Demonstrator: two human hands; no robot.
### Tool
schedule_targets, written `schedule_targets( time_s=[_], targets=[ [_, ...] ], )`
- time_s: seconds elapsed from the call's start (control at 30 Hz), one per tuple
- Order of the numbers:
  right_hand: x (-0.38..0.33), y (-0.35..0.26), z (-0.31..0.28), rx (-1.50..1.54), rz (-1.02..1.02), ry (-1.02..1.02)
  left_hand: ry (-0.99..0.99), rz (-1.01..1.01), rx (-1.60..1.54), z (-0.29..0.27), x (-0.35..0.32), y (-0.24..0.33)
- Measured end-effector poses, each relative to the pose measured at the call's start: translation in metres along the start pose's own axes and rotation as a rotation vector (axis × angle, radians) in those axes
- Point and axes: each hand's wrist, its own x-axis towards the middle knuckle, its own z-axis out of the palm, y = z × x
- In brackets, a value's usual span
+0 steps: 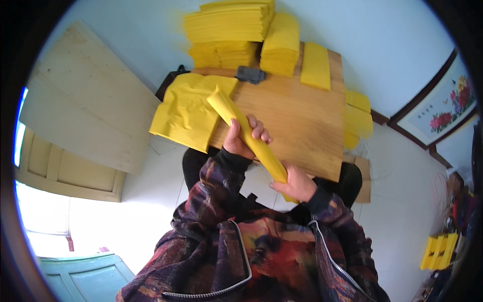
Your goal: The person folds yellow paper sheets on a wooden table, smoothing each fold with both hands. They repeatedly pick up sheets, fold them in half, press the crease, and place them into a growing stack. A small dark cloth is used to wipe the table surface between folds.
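A long yellow roll (258,147), apparently rolled-up sheet material, slants across in front of me above the near edge of the wooden table (294,118). My left hand (246,135) is wrapped round its middle, thumb on the near side and fingers on the far side. Closed round its lower right end is my right hand (297,184). The upper left end sticks out free over a creased yellow sheet (188,108) that lies flat on the table's left part and overhangs the front edge. I cannot tell how many layers the roll has.
Tall stacks of yellow sheets (226,26) stand along the table's back, beside a folded pile (279,45) and a thinner one (316,65). A dark grey cloth-like thing (250,75) lies before them. More yellow bundles (358,116) sit right of the table. A large board (85,95) leans at left.
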Motion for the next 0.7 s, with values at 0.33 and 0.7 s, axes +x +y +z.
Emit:
schedule_targets(
  time_s=[0.33,0.7],
  targets=[
    [-0.015,-0.007,0.003,-0.143,0.063,0.025,-0.215,0.068,0.075,-0.001,-0.006,0.019],
    [-0.009,0.004,-0.013,0.350,0.171,-0.269,0.090,-0.035,0.133,0.016,-0.010,-0.016]
  ],
)
